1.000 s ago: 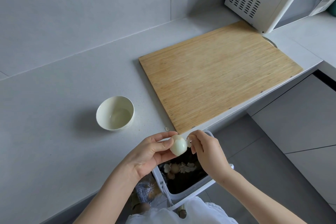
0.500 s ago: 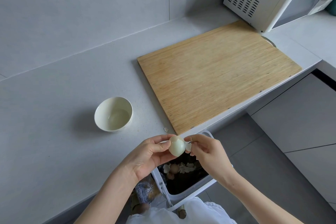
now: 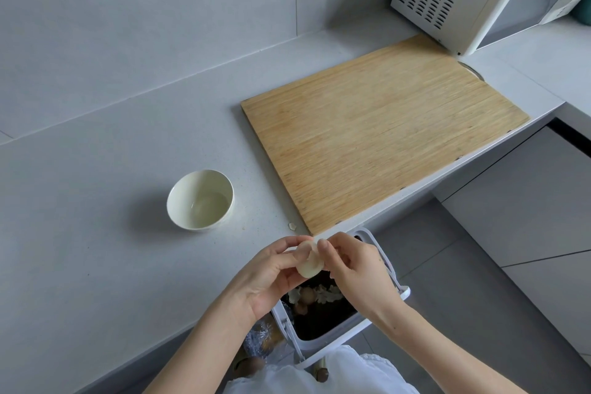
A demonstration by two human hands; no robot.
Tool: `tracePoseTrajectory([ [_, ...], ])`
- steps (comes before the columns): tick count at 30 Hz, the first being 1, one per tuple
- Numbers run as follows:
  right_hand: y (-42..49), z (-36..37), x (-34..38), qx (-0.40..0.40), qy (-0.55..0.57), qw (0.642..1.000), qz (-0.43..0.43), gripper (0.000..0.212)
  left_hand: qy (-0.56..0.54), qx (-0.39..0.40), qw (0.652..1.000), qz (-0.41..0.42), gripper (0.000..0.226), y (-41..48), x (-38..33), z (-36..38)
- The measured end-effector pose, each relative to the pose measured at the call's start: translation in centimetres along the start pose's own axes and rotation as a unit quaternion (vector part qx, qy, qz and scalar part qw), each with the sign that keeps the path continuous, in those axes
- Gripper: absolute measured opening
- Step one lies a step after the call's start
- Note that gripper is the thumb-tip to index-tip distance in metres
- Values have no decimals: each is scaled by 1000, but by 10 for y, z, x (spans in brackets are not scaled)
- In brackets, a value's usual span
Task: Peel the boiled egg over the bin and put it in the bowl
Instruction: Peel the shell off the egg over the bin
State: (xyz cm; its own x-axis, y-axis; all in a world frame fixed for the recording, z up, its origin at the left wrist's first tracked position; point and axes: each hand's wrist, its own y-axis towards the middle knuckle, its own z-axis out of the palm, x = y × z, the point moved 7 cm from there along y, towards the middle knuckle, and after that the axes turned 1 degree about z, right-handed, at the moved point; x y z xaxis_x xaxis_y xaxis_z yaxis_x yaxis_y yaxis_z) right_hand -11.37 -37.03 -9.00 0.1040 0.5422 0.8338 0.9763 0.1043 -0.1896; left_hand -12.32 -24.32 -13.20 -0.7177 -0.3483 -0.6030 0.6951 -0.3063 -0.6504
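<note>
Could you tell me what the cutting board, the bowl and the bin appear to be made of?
The cutting board looks like bamboo or wood: tan, matte, with fine parallel strips of grain. The bowl seems glazed ceramic, possibly melamine: cream, smooth, softly shiny inside. The bin looks like white moulded plastic, with a thin, even, slightly glossy rim; its dark inside may be a liner, which I cannot tell.
</note>
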Motion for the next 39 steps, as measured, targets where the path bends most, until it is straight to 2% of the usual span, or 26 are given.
tracePoseTrajectory([
  [3, -4, 7, 6, 18, -21, 999, -38, 29, -3, -11, 1000, -9, 25, -1, 0, -1],
  [6, -5, 14, 8, 47, -68, 994, -76, 33, -21, -22, 999, -27, 24, -3, 2, 0],
  [12, 0, 9, 5, 83, 9, 994, -71, 32, 12, -7, 999, -33, 21, -8, 0, -2],
  [15, 2, 8, 5, 86, -7, 993, -81, 36, 13, -7, 999, -40, 20, -8, 2, -3],
  [22, 2, 8, 6, 100, -41, 987, -115, 28, 44, -16, 998, -38, 21, -5, 2, -3],
  [29, -8, 17, 8, 47, -139, 972, -185, 43, 61, -50, 997, -23, 25, -2, 3, -3],
  [34, -11, 14, 2, 3, -138, 978, -157, 18, 49, -32, 998, -32, 25, -3, 5, -1],
  [37, -9, 6, -9, -42, -115, 987, -103, 16, 3, -10, 999, -49, 31, -4, 7, -1],
  [39, -7, 4, -17, -42, -119, 988, -86, 16, -30, -3, 998, -51, 37, -5, 7, -3],
])
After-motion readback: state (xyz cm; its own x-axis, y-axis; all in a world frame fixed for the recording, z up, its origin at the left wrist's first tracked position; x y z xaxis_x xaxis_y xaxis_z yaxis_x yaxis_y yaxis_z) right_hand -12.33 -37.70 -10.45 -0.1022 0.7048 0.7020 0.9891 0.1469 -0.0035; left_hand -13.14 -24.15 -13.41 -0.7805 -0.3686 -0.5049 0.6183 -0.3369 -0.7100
